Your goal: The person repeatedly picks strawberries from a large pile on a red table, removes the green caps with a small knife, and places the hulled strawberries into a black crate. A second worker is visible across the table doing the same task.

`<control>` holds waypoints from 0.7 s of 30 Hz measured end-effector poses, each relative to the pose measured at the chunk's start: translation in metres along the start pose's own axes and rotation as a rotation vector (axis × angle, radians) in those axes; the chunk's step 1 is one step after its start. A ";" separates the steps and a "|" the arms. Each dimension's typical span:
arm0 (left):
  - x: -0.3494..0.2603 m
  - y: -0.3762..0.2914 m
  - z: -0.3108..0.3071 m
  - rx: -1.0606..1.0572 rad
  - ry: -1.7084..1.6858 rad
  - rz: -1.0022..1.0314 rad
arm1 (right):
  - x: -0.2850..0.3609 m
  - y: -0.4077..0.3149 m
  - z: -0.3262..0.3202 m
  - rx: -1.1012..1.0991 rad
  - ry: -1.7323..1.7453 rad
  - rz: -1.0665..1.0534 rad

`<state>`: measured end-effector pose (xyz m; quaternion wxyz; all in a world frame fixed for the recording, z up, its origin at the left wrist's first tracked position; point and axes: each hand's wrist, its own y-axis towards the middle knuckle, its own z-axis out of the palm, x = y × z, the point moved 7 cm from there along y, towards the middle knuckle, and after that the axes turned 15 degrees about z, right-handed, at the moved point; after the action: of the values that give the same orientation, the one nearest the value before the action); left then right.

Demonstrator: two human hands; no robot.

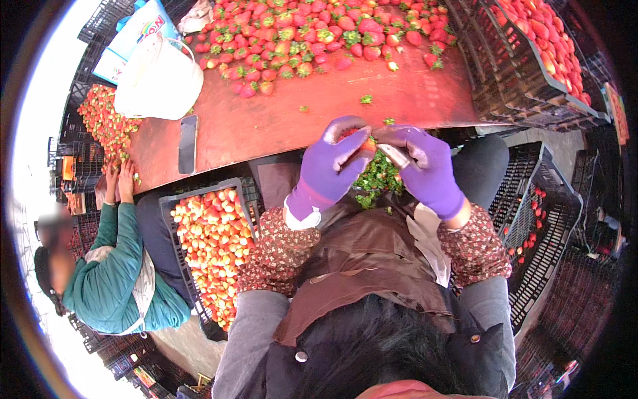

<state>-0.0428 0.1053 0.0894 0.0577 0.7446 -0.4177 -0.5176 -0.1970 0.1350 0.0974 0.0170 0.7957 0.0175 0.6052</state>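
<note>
My left hand (331,167), in a purple glove, holds a strawberry (369,144) between thumb and fingers, just past the table edge. In my right hand (428,167), gloved alike, is a short metal tool (394,155) that looks like a small knife. Its tip is close to the strawberry; whether they touch cannot be made out. Below both hands, a heap of green strawberry tops (376,177) lies over my lap, partly hidden by the gloves. Loose whole strawberries with leaves (299,37) cover the far part of the red table (279,124).
A crate of hulled strawberries (214,249) stands at my left, and a black crate (543,234) holding some berries at my right. Another full crate (528,65) sits on the table's right end. A white bucket (159,80) and a phone (188,144) lie left, near a co-worker (124,284).
</note>
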 end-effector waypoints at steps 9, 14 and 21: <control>-0.044 0.052 0.143 0.146 -0.513 -0.062 | -0.139 -0.032 -0.025 -0.258 0.810 0.551; -0.125 0.072 0.367 0.558 -1.294 -0.504 | -0.170 -0.037 -0.014 -0.290 0.698 0.431; -0.088 0.056 0.318 0.730 -0.570 0.114 | -0.170 -0.040 -0.023 -0.154 0.255 0.257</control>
<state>-0.3453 0.2393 0.0367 -0.2969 0.5201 -0.6117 -0.5168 -0.2648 0.1667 -0.0622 -0.0019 0.7047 -0.1285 0.6977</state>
